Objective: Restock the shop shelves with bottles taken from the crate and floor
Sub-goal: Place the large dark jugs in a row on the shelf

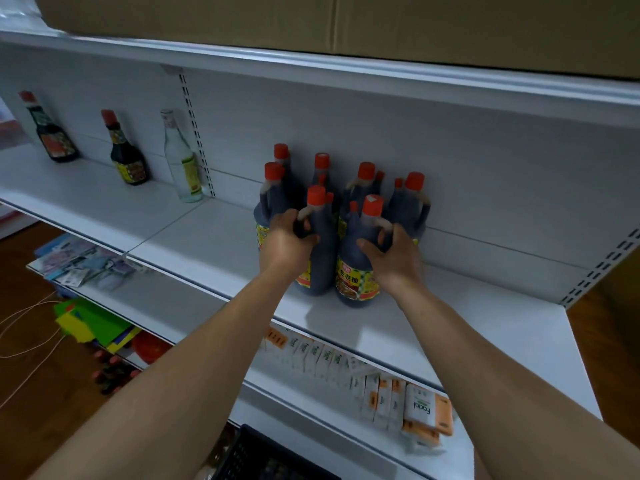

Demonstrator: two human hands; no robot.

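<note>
Several dark sauce bottles with orange-red caps stand clustered on the white middle shelf point(194, 244) against its back wall. My left hand point(289, 239) grips the handle of the front left bottle point(320, 258). My right hand point(393, 252) grips the handle of the front right bottle point(356, 271), which shows a yellow and red label. Both bottles stand upright on the shelf, side by side and in front of the others. A dark plastic crate point(263, 459) shows at the bottom edge, between my forearms.
Further left on the same shelf stand two small dark bottles point(126, 150) and a clear glass bottle point(181, 161). A cardboard box point(346, 26) sits on the top shelf. White and orange tissue packs point(391, 393) line the shelf below. Coloured items and red-capped bottles lie at lower left.
</note>
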